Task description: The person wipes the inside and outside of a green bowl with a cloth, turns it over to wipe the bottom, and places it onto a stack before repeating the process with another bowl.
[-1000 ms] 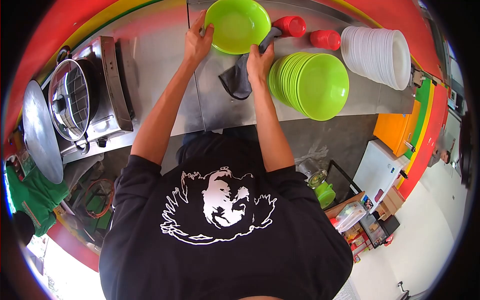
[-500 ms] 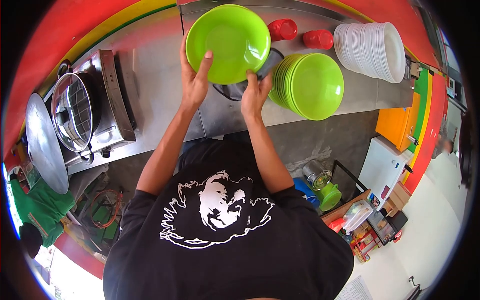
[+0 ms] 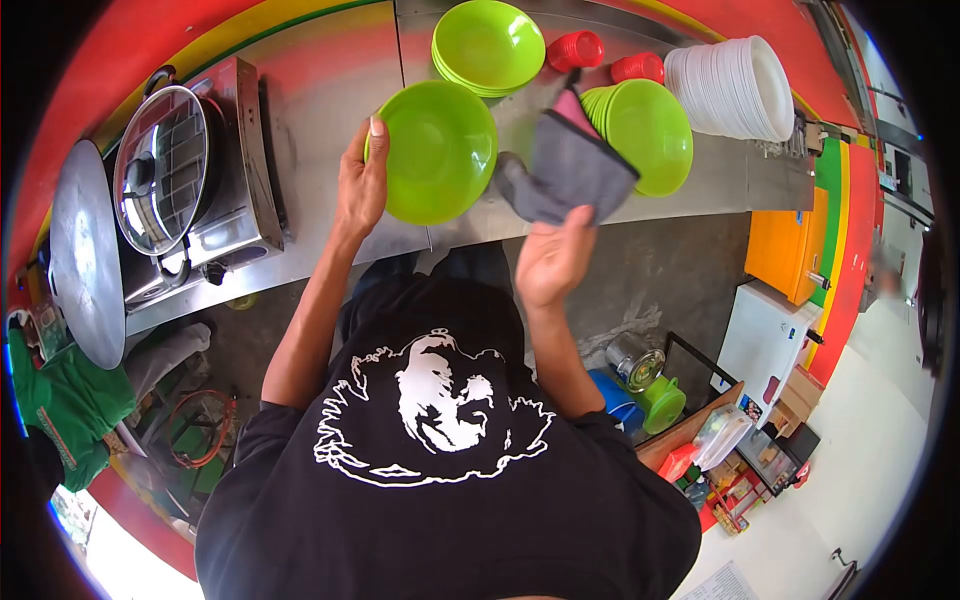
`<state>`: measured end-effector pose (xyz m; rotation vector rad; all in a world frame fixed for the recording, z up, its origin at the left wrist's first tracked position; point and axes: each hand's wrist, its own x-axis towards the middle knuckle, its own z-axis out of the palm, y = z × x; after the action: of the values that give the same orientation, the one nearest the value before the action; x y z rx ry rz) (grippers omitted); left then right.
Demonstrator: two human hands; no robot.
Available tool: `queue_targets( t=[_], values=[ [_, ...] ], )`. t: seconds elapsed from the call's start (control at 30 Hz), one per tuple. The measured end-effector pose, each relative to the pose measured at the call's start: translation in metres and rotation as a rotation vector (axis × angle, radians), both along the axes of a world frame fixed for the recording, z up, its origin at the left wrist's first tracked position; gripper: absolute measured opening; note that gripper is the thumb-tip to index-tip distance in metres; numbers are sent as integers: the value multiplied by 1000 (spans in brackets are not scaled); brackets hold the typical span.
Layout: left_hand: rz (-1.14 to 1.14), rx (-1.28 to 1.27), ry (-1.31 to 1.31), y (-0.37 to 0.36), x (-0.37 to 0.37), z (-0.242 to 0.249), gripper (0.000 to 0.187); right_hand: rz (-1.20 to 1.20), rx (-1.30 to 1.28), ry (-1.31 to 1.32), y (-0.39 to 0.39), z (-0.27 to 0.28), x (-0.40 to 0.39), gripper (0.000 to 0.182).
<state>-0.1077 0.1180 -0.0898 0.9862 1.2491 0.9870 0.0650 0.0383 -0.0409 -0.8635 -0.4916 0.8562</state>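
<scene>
Green plate (image 3: 440,150) in left hand (image 3: 360,190)

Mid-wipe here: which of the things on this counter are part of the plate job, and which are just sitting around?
In hand:
left hand gripping green plate
right hand holding grey cloth
stacked green plates behind
leaning green stack

Lying about:
red cups
white plates
stove with glass-lidded pot

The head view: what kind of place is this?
Probably a small food stall or eatery kitchen. A steel counter carries stacked green plates, a stack of white plates, and a cooker with a lidded pot.
</scene>
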Motion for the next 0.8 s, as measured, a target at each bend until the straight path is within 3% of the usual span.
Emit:
queue_targets(
  t=[0.03,0.1,0.23,0.33,0.43,0.57,0.63,0.7,0.77,0.8],
  values=[
    [-29,23,19,-7,1,3,60,126,-20,-152,-6,4,-11,37],
    [-66,20,-69,-18,3,5,61,454,-109,-706,-13,2,-25,48],
    [-76,-29,-146,-34,7,37,62,694,-131,-1493,-12,-31,-48,55],
    [-53,-42,-170,-38,2,36,62,792,-81,-1403,-23,-19,-43,72],
    [-82,-69,-182,-44,-2,39,62,877,-114,-1522,-39,-2,-42,81],
    [-109,-45,-93,-52,-4,34,62,929,-117,-1406,-47,-3,-40,91],
    [-165,7,-7,-58,-3,33,61,994,-245,-1778,-35,-11,-38,97],
    [-105,84,-101,-64,1,35,59,883,-255,-1841,-26,-24,-38,102],
    [-73,94,-138,-65,-2,39,59,612,-146,-1579,-24,-35,-40,109],
    [-50,82,-102,-65,-4,39,59,565,-153,-1621,-27,-32,-39,108]
  ],
)
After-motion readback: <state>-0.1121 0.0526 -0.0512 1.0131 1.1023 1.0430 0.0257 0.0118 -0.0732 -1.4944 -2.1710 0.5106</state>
